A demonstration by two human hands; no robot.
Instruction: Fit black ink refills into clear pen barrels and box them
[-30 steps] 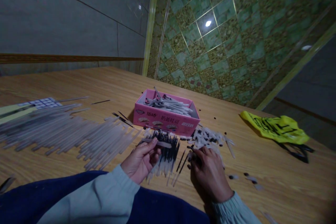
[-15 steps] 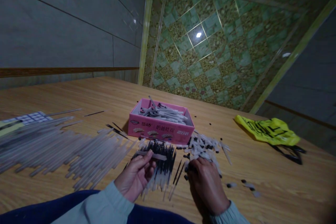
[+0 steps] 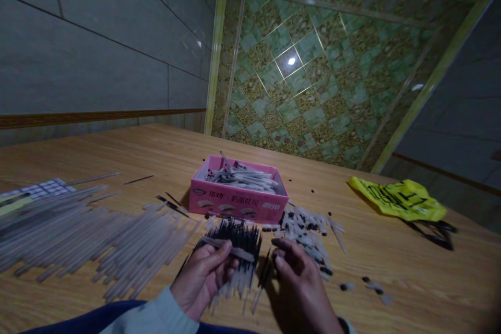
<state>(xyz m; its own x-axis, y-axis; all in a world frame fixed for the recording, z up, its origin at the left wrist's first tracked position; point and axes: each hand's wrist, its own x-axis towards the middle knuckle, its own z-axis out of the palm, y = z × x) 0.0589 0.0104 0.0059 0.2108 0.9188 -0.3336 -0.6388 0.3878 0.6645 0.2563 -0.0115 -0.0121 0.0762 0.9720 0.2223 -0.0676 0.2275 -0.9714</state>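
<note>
My left hand [image 3: 209, 276] pinches a translucent pen barrel [image 3: 245, 254] between thumb and fingers, holding it slantwise over a pile of black-tipped pen refills [image 3: 235, 232]. My right hand [image 3: 301, 282] is raised a little to the right of that pile, thumb and fingertips drawn together. Whatever sits between them is too small and dark to make out. Beside this hand lies a heap of small clear pieces with black ends [image 3: 303, 224]. Farther left, many loose clear barrels [image 3: 136, 245] are spread side by side on the table.
A pink cardboard box [image 3: 238, 203] stands behind the refills, filled with assembled-looking pens [image 3: 246, 176]. A yellow bag [image 3: 399, 199] with black handles lies at the right. At the far left is a checked cloth-like item [image 3: 43, 188]. The wooden table [image 3: 156, 141] meets tiled walls.
My right hand has lifted from the heap of small pieces and moved slightly left, toward my left hand. The barrel in my left hand has dropped slightly in view.
</note>
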